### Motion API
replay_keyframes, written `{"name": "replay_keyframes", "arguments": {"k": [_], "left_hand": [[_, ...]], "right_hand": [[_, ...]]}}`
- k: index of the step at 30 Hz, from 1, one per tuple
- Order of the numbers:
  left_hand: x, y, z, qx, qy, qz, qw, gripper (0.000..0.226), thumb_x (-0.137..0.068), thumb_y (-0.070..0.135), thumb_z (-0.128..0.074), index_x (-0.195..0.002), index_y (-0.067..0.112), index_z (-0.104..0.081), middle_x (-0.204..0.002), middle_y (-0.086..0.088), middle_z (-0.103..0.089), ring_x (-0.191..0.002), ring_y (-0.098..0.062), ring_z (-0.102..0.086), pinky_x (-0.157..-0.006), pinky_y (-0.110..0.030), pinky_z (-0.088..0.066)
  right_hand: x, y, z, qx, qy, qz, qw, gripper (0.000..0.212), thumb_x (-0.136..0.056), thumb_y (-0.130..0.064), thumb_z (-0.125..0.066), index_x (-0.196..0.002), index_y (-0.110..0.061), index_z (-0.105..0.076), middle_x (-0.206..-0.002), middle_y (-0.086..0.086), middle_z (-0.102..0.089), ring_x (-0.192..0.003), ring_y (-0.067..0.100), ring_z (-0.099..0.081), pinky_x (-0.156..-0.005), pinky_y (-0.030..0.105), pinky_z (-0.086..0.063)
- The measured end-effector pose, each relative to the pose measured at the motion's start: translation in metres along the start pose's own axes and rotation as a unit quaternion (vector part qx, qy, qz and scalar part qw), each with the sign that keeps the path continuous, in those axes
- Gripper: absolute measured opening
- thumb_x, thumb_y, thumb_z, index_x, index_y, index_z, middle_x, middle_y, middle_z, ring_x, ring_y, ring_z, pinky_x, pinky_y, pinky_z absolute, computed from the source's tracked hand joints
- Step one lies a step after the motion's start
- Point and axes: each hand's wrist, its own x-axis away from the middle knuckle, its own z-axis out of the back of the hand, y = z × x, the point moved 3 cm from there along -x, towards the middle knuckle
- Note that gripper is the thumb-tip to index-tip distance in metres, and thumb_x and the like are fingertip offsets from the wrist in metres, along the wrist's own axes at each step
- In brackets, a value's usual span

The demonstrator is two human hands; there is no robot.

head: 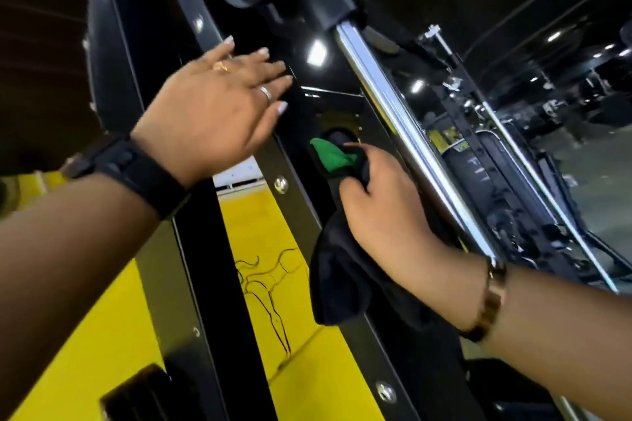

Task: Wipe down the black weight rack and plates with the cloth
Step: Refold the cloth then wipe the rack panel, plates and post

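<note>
The cloth (345,270) (black, with a green patch) sits at centre frame, bunched in the right hand (383,212) against the black weight rack (219,243). The left hand (212,113), fingers spread flat, braces the frame at upper left. Best to press firmly and stroke along the upright.

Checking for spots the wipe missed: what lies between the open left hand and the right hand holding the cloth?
In the head view, only the black rack upright with its silver bolt lies between the left hand and right hand gripping the cloth.
</note>
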Motion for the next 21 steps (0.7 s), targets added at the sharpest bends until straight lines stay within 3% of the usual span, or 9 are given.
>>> {"name": "replay_keyframes", "arguments": {"k": [4, 10, 13, 16, 18, 21], "left_hand": [[-0.027, -0.037, -0.008, -0.052, -0.029, 0.006, 0.998, 0.063, -0.095, 0.037, -0.020, -0.128, 0.001, -0.060, -0.132, -0.021, -0.058, -0.127, -0.035, -0.053, -0.109, -0.053, -0.032], [-0.037, -0.064, -0.026, -0.073, -0.065, 0.014, 0.995, 0.069, -0.094, 0.040, -0.016, -0.130, 0.000, -0.059, -0.133, -0.020, -0.058, -0.124, -0.033, -0.055, -0.107, -0.050, -0.034], [-0.035, -0.078, -0.034, -0.039, -0.070, 0.056, 0.995, 0.062, -0.099, 0.038, -0.018, -0.143, 0.002, -0.044, -0.148, -0.016, -0.044, -0.138, -0.029, -0.040, -0.115, -0.046, -0.023], [-0.033, -0.082, -0.041, -0.014, -0.085, 0.049, 0.995, 0.065, -0.095, 0.037, -0.016, -0.148, 0.004, -0.035, -0.154, -0.014, -0.034, -0.145, -0.026, -0.028, -0.118, -0.043, -0.012], [-0.031, -0.082, -0.044, 0.002, -0.080, 0.049, 0.996, 0.068, -0.091, 0.038, -0.016, -0.148, 0.005, -0.034, -0.155, -0.014, -0.033, -0.146, -0.025, -0.023, -0.119, -0.041, -0.011], [-0.032, -0.082, -0.048, 0.033, -0.064, 0.061, 0.996, 0.067, -0.092, 0.037, -0.018, -0.149, 0.006, -0.034, -0.156, -0.013, -0.032, -0.148, -0.024, -0.019, -0.119, -0.038, -0.011]], "right_hand": [[-0.049, -0.026, -0.012, -0.025, 0.032, -0.006, 0.999, 0.035, -0.094, -0.016, -0.049, -0.128, -0.017, -0.053, -0.125, 0.005, -0.058, -0.115, 0.027, -0.052, -0.089, 0.032, -0.039], [-0.097, -0.057, -0.038, -0.022, 0.063, 0.002, 0.998, 0.043, -0.096, -0.021, -0.045, -0.139, -0.015, -0.043, -0.139, 0.006, -0.046, -0.127, 0.028, -0.041, -0.098, 0.034, -0.035], [-0.110, -0.066, -0.056, -0.009, 0.018, 0.014, 1.000, 0.045, -0.095, -0.023, -0.043, -0.139, -0.016, -0.043, -0.144, 0.006, -0.041, -0.133, 0.028, -0.034, -0.105, 0.035, -0.030], [-0.115, -0.066, -0.067, 0.022, -0.046, 0.033, 0.998, 0.051, -0.095, -0.043, -0.038, -0.145, -0.032, -0.037, -0.157, 0.003, -0.024, -0.144, 0.030, -0.015, -0.117, 0.047, -0.017], [-0.120, -0.062, -0.068, 0.049, -0.088, 0.025, 0.995, 0.055, -0.096, -0.049, -0.033, -0.150, -0.041, -0.025, -0.162, -0.004, -0.009, -0.148, 0.029, -0.002, -0.117, 0.055, -0.006], [-0.128, -0.057, -0.067, 0.057, -0.103, -0.003, 0.993, 0.055, -0.097, -0.051, -0.029, -0.150, -0.045, -0.019, -0.162, -0.008, -0.002, -0.148, 0.030, 0.003, -0.114, 0.061, 0.000]]}}
